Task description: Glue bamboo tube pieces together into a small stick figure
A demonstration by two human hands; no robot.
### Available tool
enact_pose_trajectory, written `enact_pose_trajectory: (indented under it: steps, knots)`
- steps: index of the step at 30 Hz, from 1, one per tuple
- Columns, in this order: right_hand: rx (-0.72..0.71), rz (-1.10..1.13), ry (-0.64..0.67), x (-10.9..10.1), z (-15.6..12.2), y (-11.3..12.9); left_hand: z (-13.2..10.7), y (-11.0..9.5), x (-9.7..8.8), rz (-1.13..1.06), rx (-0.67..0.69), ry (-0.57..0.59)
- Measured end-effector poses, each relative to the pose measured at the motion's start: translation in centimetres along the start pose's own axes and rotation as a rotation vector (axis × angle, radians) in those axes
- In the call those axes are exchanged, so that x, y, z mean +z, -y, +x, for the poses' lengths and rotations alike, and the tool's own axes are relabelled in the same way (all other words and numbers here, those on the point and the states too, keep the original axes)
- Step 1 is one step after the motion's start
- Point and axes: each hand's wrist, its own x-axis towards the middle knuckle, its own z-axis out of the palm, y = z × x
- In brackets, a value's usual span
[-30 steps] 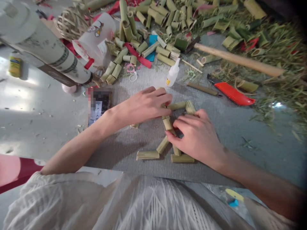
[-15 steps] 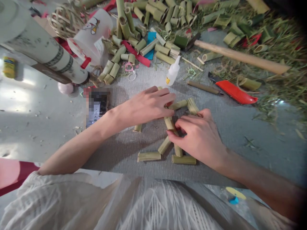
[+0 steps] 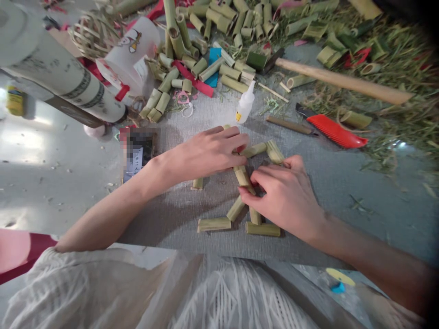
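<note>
Short green bamboo pieces (image 3: pixel 214 224) lie arranged in a figure on a grey mat (image 3: pixel 343 183) in front of me. My left hand (image 3: pixel 209 151) lies flat with fingers stretched over the upper pieces, its fingertips touching a horizontal bamboo piece (image 3: pixel 255 149). My right hand (image 3: pixel 283 194) rests over the middle of the figure, fingers curled and pinching a slanted bamboo piece (image 3: pixel 243 176). Lower pieces (image 3: pixel 262 229) lie free below my right hand.
A small glue bottle (image 3: pixel 245 105) stands beyond my left hand. A red-handled knife (image 3: pixel 334 132) and a long wooden stick (image 3: pixel 343 82) lie at the right. A heap of cut bamboo tubes (image 3: pixel 212 27) fills the back. A phone (image 3: pixel 137 151) lies at left, a large roll (image 3: pixel 61 77) above it.
My hands have barely shifted; the right fingers have closed a little tighter on the slanted piece. The view has drifted slightly.
</note>
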Motion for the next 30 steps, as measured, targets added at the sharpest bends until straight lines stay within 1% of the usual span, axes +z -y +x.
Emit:
enact_pose_trajectory:
  steps: [4,12,20,24,30]
  knots:
    - [-0.021,-0.047,0.018,0.15,0.02,-0.06,-0.08,0.11,-0.1,0.004,0.011,0.005]
    - [-0.024,-0.05,-0.001,0.62,-0.19,0.09,-0.03,0.0,-0.27,0.042,0.013,0.025]
    - [-0.036,-0.053,-0.041,0.9,-0.47,-0.01,-0.01,0.1,-0.23,-0.013,0.0,0.018]
    - [-0.033,-0.041,-0.022,0.94,-0.5,-0.16,0.04,0.12,-0.26,-0.027,0.002,0.011]
    - [-0.014,-0.029,0.011,0.84,-0.24,-0.17,0.16,-0.06,-0.68,0.051,0.021,0.089]
